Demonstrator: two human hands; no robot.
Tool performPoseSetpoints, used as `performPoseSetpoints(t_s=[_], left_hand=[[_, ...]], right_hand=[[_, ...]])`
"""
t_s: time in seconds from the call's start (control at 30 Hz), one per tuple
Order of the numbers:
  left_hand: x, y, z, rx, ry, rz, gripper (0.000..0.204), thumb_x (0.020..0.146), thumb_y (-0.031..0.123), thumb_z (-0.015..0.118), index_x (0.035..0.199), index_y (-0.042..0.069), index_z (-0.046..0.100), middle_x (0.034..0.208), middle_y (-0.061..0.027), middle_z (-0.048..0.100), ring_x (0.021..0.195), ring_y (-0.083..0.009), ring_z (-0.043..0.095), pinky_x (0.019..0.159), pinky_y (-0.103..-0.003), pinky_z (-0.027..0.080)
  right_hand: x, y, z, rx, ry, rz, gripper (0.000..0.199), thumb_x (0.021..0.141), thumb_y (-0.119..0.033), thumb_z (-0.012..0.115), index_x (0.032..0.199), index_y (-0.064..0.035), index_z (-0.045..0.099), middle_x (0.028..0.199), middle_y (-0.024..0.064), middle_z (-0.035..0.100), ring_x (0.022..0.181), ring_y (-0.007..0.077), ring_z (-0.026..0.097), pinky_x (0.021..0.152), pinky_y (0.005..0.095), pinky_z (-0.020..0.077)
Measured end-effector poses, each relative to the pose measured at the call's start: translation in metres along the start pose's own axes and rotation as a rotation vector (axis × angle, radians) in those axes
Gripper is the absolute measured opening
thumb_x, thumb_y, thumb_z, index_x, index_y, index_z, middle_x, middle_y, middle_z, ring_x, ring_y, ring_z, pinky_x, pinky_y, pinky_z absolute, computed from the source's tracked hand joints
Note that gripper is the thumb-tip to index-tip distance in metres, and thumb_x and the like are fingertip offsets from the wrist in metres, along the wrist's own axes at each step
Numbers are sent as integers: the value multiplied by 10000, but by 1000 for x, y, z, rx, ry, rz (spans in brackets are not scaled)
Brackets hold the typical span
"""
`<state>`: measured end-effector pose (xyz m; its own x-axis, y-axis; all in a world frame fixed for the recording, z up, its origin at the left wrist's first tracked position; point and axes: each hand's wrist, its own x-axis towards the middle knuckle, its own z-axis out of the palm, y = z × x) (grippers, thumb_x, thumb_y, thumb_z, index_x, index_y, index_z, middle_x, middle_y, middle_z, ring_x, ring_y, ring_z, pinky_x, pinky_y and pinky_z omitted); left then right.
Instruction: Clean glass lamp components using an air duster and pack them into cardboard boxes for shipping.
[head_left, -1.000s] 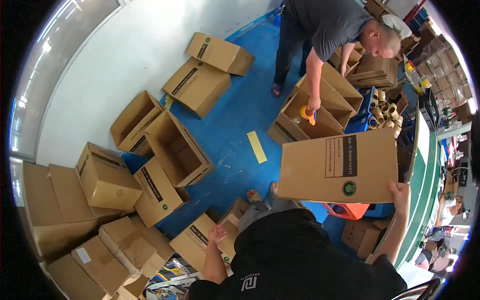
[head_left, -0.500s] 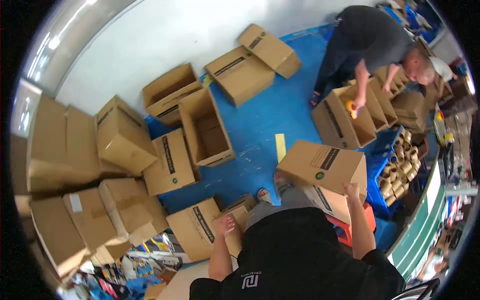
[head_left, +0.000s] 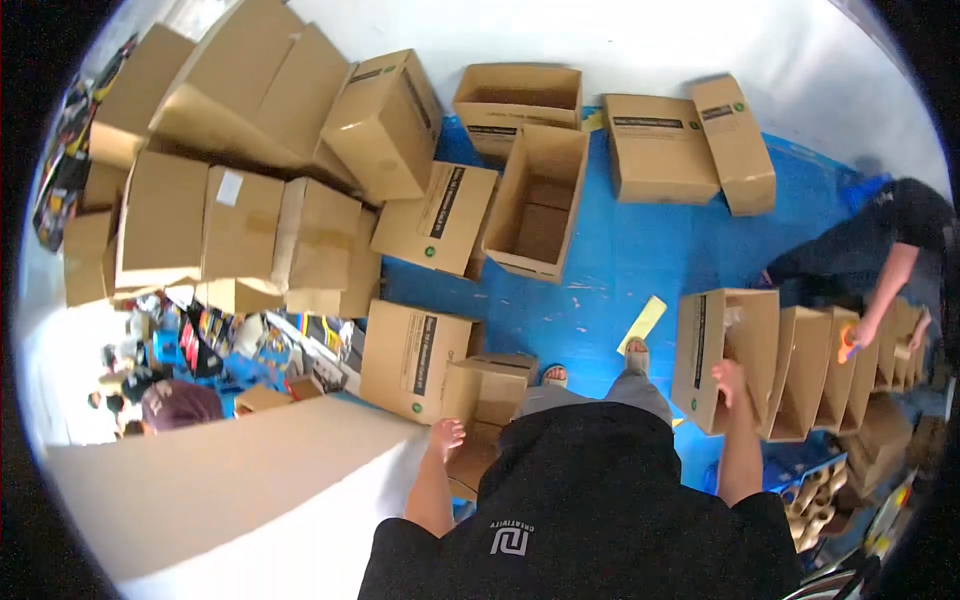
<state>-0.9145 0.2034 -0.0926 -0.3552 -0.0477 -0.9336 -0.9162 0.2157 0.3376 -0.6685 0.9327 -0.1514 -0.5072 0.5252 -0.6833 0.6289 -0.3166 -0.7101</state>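
On the blue floor, right side: an open box [head_left: 722,350] stands first in a row of open boxes [head_left: 830,365], touching its neighbour, mouth turned toward the person's legs.
Right hand [head_left: 730,382]: it rests on the box's near rim, fingers curled over the edge, apparently steadying the box in line; how tight the grip is I cannot tell.
Left hand [head_left: 446,436]: it hangs free beside the hip with loose fingers and nothing in it, just above a small box [head_left: 488,390] by the left foot.
Why the row stands so: the mouths face the same way, which would leave each one reachable from the same side, as I judge it.
Yellow strip [head_left: 642,324]: it lies flat on the floor between the feet and the box, touching neither.
Co-worker [head_left: 885,255]: this person bends over the far end of the row, one hand holding an orange tool [head_left: 847,347] over a box there.
Middle of the floor: one box [head_left: 538,205] lies with flaps open and inside bare, another open one [head_left: 515,98] behind it against the wall, and two closed boxes [head_left: 690,145] sit side by side to the right.
Left side: closed boxes [head_left: 250,170] are heaped against each other, some tilted.
Lower left: a pale slab [head_left: 230,500] blocks part of the view, with colourful clutter [head_left: 215,345] past it.
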Motion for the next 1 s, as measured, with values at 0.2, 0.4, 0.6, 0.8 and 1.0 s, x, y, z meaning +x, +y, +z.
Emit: performPoseSetpoints(t_s=[0.2, 0.4, 0.6, 0.8, 1.0], left_hand=[[-62, -73, 110, -10, -88, 57, 391, 948, 349, 371, 1198, 98, 536, 1104, -89, 626, 909, -319, 635, 725, -477, 509], [-111, -75, 190, -33, 86, 53, 327, 954, 276, 397, 1196, 117, 549, 1098, -72, 629, 884, -283, 648, 703, -428, 515], [-84, -106, 187, -465, -35, -122, 243, 926, 223, 532, 1143, 131, 590, 1075, -56, 635, 835, -232, 648, 673, -393, 515], [-14, -108, 168, -466, -25, -281, 261, 899, 242, 499, 1121, 135, 586, 1048, -48, 601, 847, -239, 591, 617, -418, 491], [60, -1, 125, -591, 19, -69, 198, 912, 203, 480, 1052, 134, 602, 886, -25, 606, 719, -202, 590, 561, -351, 470]], right_hand=[[12, 1, 68, -226, -541, 160, 204, 885, -198, 573, 955, -31, 668, 776, 44, 629, 655, 142, 577, 598, 282, 475], [30, -35, 55, -342, -470, 267, 283, 861, -297, 587, 787, -37, 673, 692, 88, 614, 633, 154, 554, 599, 335, 438], [152, -99, 14, -677, -443, 336, 155, 924, -200, 529, 931, -76, 623, 774, 23, 604, 652, 116, 564, 543, 244, 423], [126, -265, 147, -579, -465, 99, 165, 939, -202, 526, 996, -89, 632, 865, -5, 646, 770, 97, 605, 652, 238, 453], [77, -321, 281, -959, -574, -135, 220, 919, -251, 579, 1010, -67, 658, 916, 7, 670, 791, 113, 617, 665, 251, 462]])
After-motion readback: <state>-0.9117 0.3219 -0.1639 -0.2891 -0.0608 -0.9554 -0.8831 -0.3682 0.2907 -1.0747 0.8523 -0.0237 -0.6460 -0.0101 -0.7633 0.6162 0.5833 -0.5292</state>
